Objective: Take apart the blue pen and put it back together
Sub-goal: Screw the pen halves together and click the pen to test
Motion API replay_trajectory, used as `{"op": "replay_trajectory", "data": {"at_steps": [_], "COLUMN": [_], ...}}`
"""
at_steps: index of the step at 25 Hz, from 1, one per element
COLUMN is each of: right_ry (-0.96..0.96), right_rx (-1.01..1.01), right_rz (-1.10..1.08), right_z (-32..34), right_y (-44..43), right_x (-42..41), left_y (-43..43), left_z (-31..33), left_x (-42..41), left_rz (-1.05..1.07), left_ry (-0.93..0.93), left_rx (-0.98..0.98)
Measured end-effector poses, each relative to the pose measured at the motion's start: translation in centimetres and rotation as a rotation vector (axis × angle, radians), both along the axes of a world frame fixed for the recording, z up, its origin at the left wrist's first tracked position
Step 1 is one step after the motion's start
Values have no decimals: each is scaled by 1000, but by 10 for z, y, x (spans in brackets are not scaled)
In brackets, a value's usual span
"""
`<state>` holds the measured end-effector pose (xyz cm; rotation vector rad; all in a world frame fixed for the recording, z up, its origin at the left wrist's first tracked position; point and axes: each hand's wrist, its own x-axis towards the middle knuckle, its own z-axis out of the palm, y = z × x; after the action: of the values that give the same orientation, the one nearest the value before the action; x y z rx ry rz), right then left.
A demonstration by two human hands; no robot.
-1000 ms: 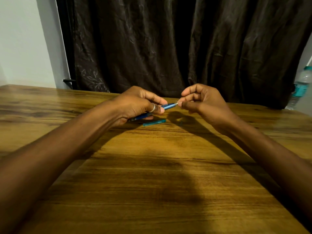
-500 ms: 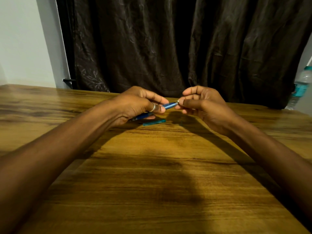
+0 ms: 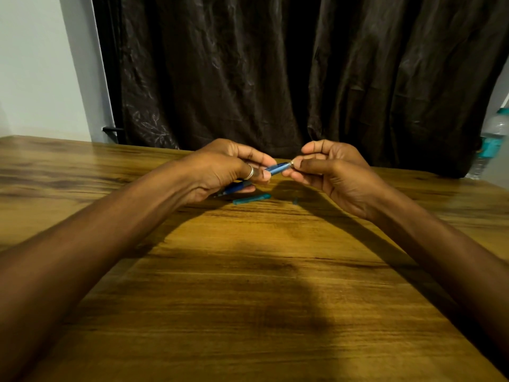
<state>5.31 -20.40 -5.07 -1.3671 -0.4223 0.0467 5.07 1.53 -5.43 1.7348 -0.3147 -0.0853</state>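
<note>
My left hand (image 3: 220,169), with a ring on one finger, grips the blue pen barrel (image 3: 276,169) above the wooden table (image 3: 248,285). The barrel points right and slightly up. My right hand (image 3: 330,169) pinches the small silvery tip (image 3: 291,162) at the barrel's right end between thumb and fingers. The barrel's rear end (image 3: 234,187) sticks out below my left palm. A teal pen cap (image 3: 252,199) lies flat on the table just under the hands. A tiny teal piece (image 3: 295,201) lies to its right.
A dark curtain (image 3: 275,78) hangs behind the table's far edge. A clear water bottle with a teal label (image 3: 490,142) stands at the far right. A pale wall (image 3: 41,64) is at the left.
My right hand has turned at the pen tip, its thumb now lying along the front. The small teal piece on the table has come into view. My left hand holds steady.
</note>
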Motion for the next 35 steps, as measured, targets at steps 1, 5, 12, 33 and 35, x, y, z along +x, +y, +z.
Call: {"op": "replay_trajectory", "data": {"at_steps": [1, 5, 12, 33, 35], "right_ry": [-6, -44, -192, -293, -289], "right_rx": [-11, -75, -315, -490, -504], "right_rz": [-3, -16, -104, -131, -124], "right_z": [-1, -1, 0, -7, -6], "right_y": [0, -2, -2, -2, -4], "right_x": [0, 0, -1, 9, 11], "left_y": [0, 1, -1, 0, 0], "left_z": [0, 0, 0, -1, 1], "left_x": [0, 1, -2, -4, -5], "left_rz": [-4, -3, 32, 40, 55], "left_ry": [2, 9, -35, -81, -78], "left_rx": [5, 23, 107, 229, 205]}}
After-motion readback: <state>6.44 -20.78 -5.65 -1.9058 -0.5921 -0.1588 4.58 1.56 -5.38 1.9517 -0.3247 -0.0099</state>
